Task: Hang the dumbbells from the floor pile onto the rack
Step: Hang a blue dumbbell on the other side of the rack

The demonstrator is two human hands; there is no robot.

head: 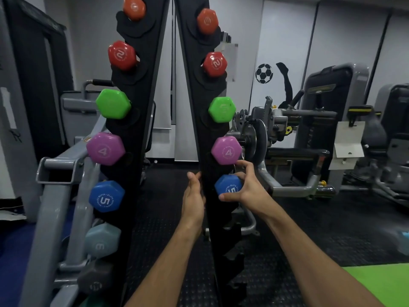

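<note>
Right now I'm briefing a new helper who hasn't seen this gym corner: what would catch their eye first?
The bright hexagonal dumbbell ends stacked up the two black rack uprights, running orange, red, green, purple, blue downwards. Next, the right hand cupped around the blue 5 dumbbell on the right upright, with the left hand flat against that upright's inner edge.

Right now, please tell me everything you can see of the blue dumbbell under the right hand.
The blue dumbbell shows one hexagonal end, smooth and slightly glossy like vinyl, with white ring lettering and a partly hidden "5". It sits on the right rack upright, below the purple 4. The right hand cups it, fingers over the top, thumb beneath.
</note>
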